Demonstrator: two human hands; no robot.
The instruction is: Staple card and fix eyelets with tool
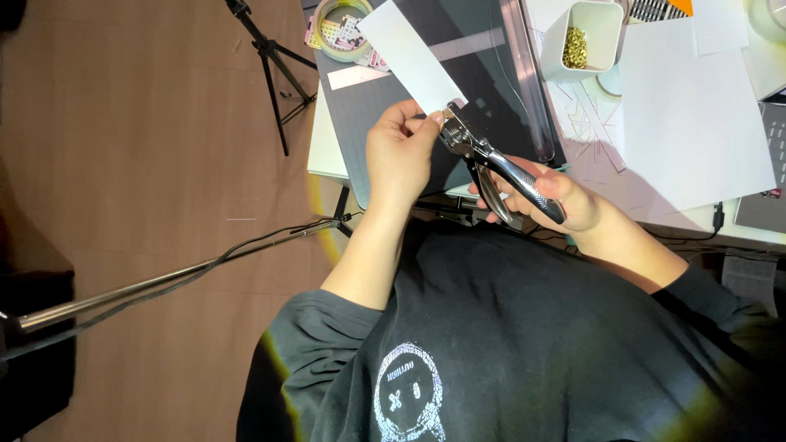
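My left hand (399, 151) pinches the near end of a white paper strip (407, 54) that slants up and away over the dark cutting mat (483, 90). My right hand (550, 199) grips the two handles of a silver hole punch plier (491, 160). The plier's jaws sit at the strip's near corner, right beside my left fingertips. Whether the jaws are fully squeezed together on the paper I cannot tell.
A white cup (583, 39) of gold rings stands at the back of the white desk (696, 123), with paper sheets to its right. A tape roll (342, 29) lies at the mat's far left. A tripod (270, 61) and a metal pole (164, 278) stand on the brown floor at left.
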